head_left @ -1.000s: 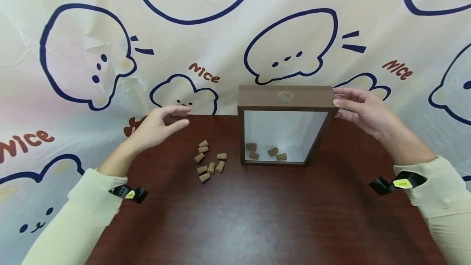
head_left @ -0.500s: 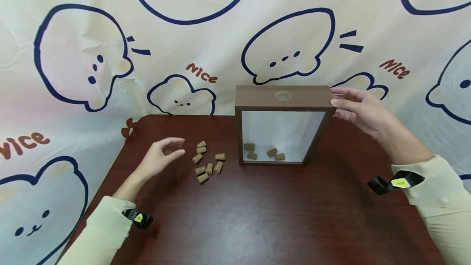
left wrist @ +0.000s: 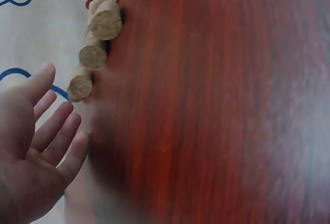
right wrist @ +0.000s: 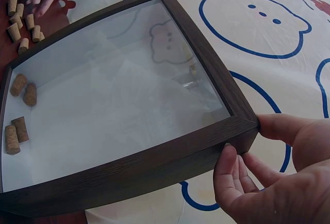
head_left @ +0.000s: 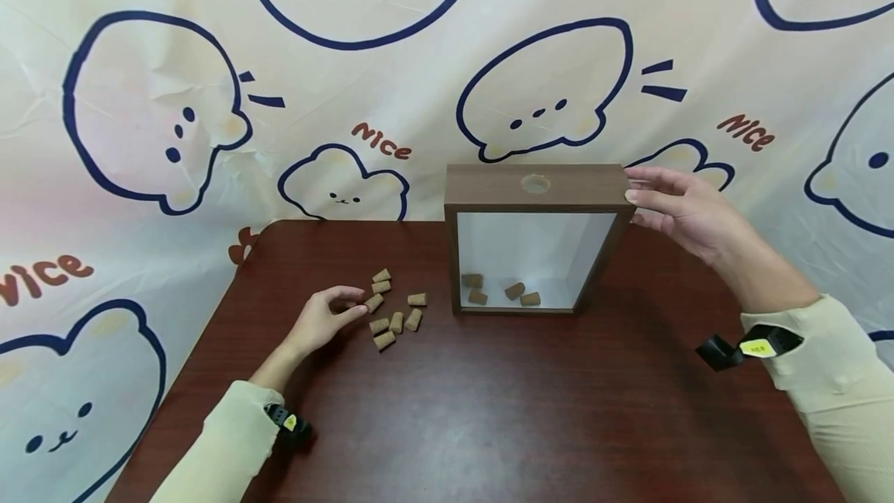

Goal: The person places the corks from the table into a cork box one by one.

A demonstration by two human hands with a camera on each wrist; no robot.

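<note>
My left hand [head_left: 323, 322] is just left of the loose corks [head_left: 396, 322] on the table, its thumb and fingers spread around the nearest cork [head_left: 375, 303]. In the left wrist view the fingers of that hand [left wrist: 38, 152] are apart, and no cork is between them. A brown wooden shadow box [head_left: 538, 206] stands upright to the right of the pile, with a clear front and a round hole [head_left: 535, 184] in its top. Several corks [right wrist: 19, 128] lie inside at the bottom. My right hand [head_left: 698, 216] grips the box's upper right corner between thumb and fingers.
The dark red-brown table [head_left: 447, 410] reaches to a printed cloth [head_left: 391, 84] hanging behind it. The box stands near the table's far edge. Black wrist cameras [head_left: 750, 347] sit on both sleeves.
My left hand has come down from above the table's far left and moved right to the loose corks. The right hand stays at the box corner.
</note>
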